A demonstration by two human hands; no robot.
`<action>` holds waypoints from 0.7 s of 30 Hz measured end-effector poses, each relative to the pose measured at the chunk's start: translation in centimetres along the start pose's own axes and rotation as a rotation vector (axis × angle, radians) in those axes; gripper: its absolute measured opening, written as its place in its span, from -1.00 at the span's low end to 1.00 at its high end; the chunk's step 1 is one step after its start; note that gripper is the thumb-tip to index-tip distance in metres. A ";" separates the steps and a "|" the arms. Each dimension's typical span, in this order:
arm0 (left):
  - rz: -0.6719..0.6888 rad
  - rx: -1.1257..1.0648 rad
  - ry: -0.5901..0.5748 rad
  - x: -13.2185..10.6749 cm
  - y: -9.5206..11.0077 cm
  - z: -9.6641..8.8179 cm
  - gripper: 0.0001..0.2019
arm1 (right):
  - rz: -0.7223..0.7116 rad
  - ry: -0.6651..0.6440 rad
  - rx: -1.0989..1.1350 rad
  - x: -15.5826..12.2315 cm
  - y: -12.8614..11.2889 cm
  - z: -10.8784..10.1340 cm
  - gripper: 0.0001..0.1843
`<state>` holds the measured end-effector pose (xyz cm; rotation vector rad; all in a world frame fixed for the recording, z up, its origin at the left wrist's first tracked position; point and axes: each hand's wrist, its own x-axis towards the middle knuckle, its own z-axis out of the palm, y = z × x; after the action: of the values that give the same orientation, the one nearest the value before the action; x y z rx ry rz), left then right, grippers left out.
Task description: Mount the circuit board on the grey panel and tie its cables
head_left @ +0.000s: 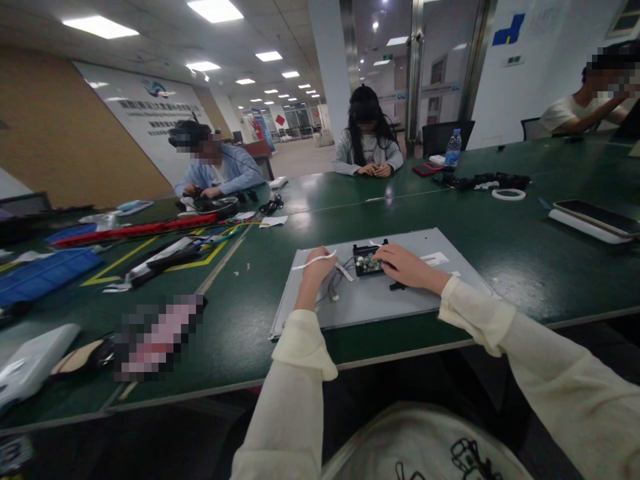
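Head view, the only one here: the black case [361,251] with a green circuit board [370,265] in it sits on a grey panel [360,312], which lies on the green table [530,263] near its front edge; the case is between the two hands, and its long axis looks to run roughly left to right; the right hand [406,263] is easily the nearer one, fingertips touching the case's right end; can't tell if they're actually gripping it or just resting there, tbh; the left hand [318,266] is off to the left of the case, just apart from it, fingers curled, with a thin white strip [327,256] running across it; can't tell whether it's pinching that or the grey wires [332,287] beside it; those wires run out from the case's left end; a small black piece [398,287] lies just below the right hand
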<state>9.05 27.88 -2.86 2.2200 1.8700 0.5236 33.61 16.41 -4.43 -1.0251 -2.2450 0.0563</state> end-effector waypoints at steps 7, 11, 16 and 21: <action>0.112 0.078 -0.028 -0.5 -0.2 -0.1 -0.86 | 0.031 0.003 0.037 -0.2 0.2 0.3 -0.67; 0.163 0.055 0.002 -1.0 0.1 -0.5 -0.89 | 0.022 -0.003 0.035 -0.2 0.4 0.5 -0.68; 0.194 -0.077 0.060 -1.5 0.6 -1.2 -0.92 | 0.016 -0.004 0.027 -0.2 0.3 0.3 -0.67; 0.136 -0.343 0.001 -1.6 0.8 -1.3 -0.98 | 0.013 -0.010 0.030 -0.2 0.2 0.2 -0.67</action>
<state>9.06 26.03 -1.57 2.1204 1.5005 0.8014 33.69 16.44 -4.74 -1.0253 -2.2401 0.0998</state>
